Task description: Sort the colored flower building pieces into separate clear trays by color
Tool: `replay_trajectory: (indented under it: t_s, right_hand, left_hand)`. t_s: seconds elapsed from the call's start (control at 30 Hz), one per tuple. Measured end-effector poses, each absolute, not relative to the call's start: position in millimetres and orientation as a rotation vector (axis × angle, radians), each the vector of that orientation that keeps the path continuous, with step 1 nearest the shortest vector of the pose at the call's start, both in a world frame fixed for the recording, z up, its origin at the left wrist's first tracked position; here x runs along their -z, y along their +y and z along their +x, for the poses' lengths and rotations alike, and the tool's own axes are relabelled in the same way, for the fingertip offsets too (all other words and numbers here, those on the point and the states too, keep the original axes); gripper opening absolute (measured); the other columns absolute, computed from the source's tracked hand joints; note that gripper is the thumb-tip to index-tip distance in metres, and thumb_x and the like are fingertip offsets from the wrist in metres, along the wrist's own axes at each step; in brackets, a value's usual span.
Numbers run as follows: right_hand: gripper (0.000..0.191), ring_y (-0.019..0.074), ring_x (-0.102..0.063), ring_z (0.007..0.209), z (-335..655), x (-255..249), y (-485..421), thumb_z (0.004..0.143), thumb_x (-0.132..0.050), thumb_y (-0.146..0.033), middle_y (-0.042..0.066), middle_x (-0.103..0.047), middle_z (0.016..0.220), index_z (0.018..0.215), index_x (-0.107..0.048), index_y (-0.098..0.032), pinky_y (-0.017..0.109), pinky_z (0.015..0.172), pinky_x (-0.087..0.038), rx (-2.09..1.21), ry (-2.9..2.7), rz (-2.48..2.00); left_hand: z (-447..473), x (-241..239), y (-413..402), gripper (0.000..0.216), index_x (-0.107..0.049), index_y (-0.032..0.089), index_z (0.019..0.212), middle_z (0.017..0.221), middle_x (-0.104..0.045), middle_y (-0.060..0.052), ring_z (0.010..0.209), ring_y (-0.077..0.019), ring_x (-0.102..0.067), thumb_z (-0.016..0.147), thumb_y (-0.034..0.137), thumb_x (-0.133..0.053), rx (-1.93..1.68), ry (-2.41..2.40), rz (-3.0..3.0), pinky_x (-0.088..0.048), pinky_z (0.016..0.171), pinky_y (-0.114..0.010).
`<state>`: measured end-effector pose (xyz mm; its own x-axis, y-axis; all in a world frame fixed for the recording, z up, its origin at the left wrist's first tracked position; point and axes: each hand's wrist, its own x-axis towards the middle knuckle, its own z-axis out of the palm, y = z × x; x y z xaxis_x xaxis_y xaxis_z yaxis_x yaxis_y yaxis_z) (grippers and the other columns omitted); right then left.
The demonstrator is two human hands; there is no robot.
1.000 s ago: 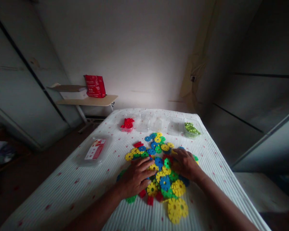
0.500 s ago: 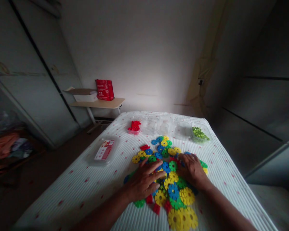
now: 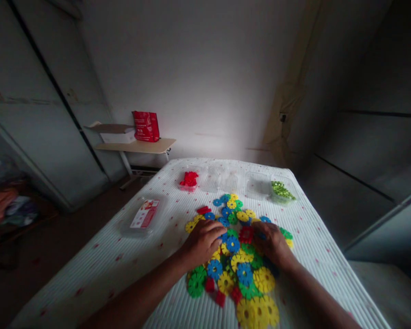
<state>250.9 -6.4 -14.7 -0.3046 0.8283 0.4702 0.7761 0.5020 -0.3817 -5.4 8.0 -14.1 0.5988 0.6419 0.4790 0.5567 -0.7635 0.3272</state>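
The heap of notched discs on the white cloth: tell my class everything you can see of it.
The heap is a loose, overlapping spread of flat yellow, blue and green discs, plastic by their look, with notched edges and centre holes. Red pieces lie among them. Most discs lie flat or slightly tilted on the white, ribbed cloth. The person's left grip covers its left part and the right grip its right; whether either holds a disc is hidden.

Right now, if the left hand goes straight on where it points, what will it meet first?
The left hand would probably meet a green disc first, but depth is unclear.
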Motion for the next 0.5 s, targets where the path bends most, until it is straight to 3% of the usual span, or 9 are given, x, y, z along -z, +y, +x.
replay_trajectory:
  t_s: [0.17, 0.3, 0.5]
  right_hand:
    - [0.016, 0.0187, -0.061, 0.077, 255, 18, -7, 0.082, -0.049, -0.027, 0.004, -0.067, 0.080, 0.084, -0.063, -0.021, 0.032, 0.073, -0.046, -0.123, -2.050, -1.319]
    - [0.017, 0.0185, -0.062, 0.075, 250, 16, -11, 0.081, -0.049, -0.031, 0.005, -0.067, 0.079, 0.081, -0.062, -0.020, 0.030, 0.067, -0.049, -0.203, -1.931, -1.307]
    - [0.020, 0.0171, -0.063, 0.068, 234, 4, -23, 0.080, -0.050, -0.036, 0.004, -0.066, 0.075, 0.075, -0.060, -0.019, 0.027, 0.061, -0.051, -0.432, -1.862, -1.252]
  left_hand:
    - [9, 13, 13, 0.028, -0.063, 0.023, 0.102, 0.098, -0.065, -0.003, 0.094, -0.0183, -0.056, 0.074, 0.018, -0.059, -0.887, 0.969, 2.675, -0.043, 0.088, -0.035]
    - [23, 6, 13, 0.032, -0.061, 0.022, 0.105, 0.097, -0.064, -0.003, 0.092, -0.0164, -0.057, 0.073, 0.019, -0.061, -0.901, 0.993, 2.546, -0.046, 0.083, -0.029]
    - [24, -5, 19, 0.023, -0.064, 0.018, 0.092, 0.092, -0.063, -0.005, 0.087, -0.0144, -0.058, 0.071, 0.012, -0.060, -1.045, 1.000, 2.312, -0.046, 0.079, -0.025]
